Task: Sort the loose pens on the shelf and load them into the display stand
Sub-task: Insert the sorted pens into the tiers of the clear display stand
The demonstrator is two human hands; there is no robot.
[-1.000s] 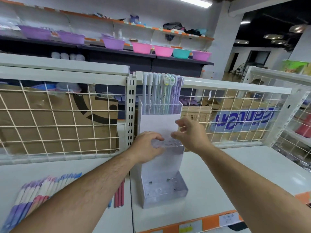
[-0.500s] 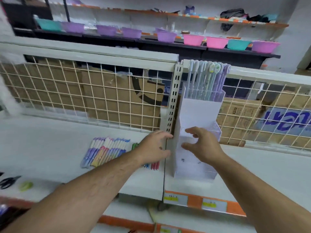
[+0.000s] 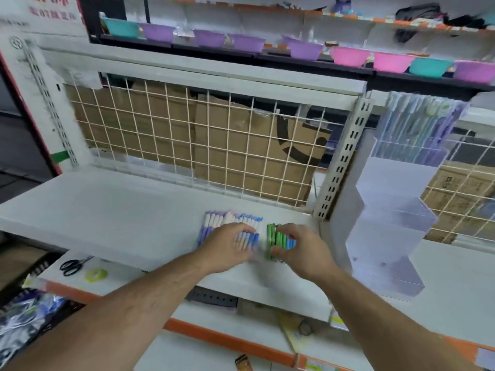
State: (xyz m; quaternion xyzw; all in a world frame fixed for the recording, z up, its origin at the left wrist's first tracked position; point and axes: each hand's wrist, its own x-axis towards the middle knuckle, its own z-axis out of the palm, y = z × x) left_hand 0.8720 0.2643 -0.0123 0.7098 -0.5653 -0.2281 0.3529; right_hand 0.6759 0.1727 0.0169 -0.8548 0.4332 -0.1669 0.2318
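A row of loose pens (image 3: 230,219) in purple, white and blue lies on the white shelf (image 3: 120,210). My left hand (image 3: 230,246) rests on them with its fingers spread over the barrels. Just to the right lies a small group of green pens (image 3: 272,234). My right hand (image 3: 302,253) curls its thumb and fingers round them. The clear tiered display stand (image 3: 388,223) stands to the right of both hands. Its top tier holds several pastel pens (image 3: 420,129); its lower tiers look empty.
A white wire grid (image 3: 201,145) with cardboard boxes behind it backs the shelf. A slotted upright post (image 3: 340,167) stands between the pens and the stand. Scissors (image 3: 72,265) and a yellow tape roll (image 3: 96,274) lie on the lower shelf at the left.
Both hands have left the display stand and dropped left onto the loose pens. The view has swung left and down.
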